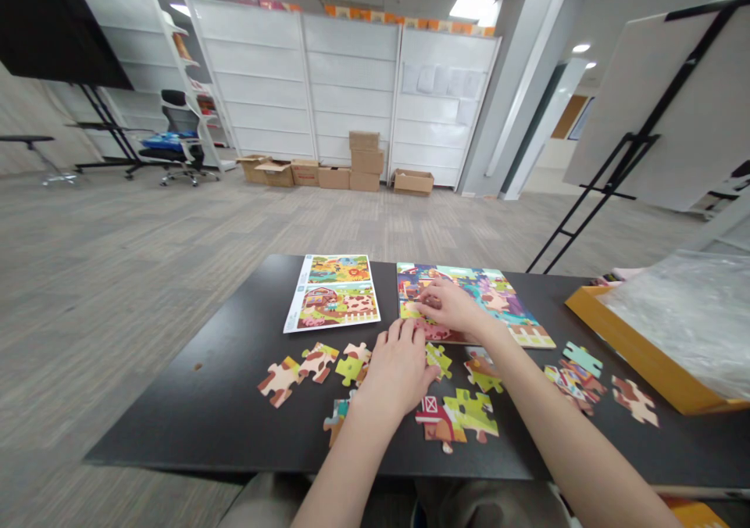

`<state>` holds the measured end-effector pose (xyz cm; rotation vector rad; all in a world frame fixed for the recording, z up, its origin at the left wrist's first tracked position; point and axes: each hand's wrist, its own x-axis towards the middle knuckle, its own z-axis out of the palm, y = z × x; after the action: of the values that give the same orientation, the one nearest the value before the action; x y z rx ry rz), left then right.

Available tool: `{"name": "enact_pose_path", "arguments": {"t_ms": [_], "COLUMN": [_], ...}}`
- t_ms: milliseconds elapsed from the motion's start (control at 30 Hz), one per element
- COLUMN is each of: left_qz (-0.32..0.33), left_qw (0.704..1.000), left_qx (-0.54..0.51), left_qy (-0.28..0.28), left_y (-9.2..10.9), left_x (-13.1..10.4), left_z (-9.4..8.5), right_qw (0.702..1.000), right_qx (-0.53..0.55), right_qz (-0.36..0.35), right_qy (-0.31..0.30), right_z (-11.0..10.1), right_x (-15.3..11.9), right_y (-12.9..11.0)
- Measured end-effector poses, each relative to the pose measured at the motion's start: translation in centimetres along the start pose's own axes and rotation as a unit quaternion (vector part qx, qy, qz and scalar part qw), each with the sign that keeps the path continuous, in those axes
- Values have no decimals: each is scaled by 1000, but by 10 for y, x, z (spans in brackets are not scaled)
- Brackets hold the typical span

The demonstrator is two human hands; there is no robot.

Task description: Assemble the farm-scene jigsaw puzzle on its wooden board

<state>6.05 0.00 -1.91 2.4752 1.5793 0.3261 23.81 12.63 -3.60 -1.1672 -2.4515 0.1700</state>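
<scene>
Left hand [395,364]: palm down, fingers pointing forward, at the near-left corner of a rectangular, multicoloured farm-scene puzzle board [498,297]; whether it holds anything cannot be told. Right hand [451,308]: over that board, fingers loosely curled, pointing left; grip likewise unclear. Brightly printed, interlocking puzzle pieces [472,412]: loose, on both sides of the hands and nearer. White-bordered illustrated card [340,305]: beyond the left hand, leftward. Matte black counter [223,403]: beneath these. Yellow-orange box [638,356]: well right of the right hand. Beyond the hands: grey carpet [176,278], white shelving [351,75], brown cardboard boxes [366,161].
</scene>
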Motion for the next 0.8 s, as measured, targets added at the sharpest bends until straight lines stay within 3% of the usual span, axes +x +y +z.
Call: {"name": "enact_pose_path", "arguments": {"t_ms": [300, 800], "left_qz": [-16, -27], "left_qw": [1000, 997], "left_qx": [9, 53], "left_qy": [2, 40], "left_y": [0, 3], "left_x": [1, 7], "left_z": [0, 8], "right_qw": [998, 997], "right_qx": [28, 34], "right_qz": [-2, -8], "right_qy": [-54, -62], "right_z": [-4, 3], "right_x": [-1, 1], "right_y": [2, 3]}}
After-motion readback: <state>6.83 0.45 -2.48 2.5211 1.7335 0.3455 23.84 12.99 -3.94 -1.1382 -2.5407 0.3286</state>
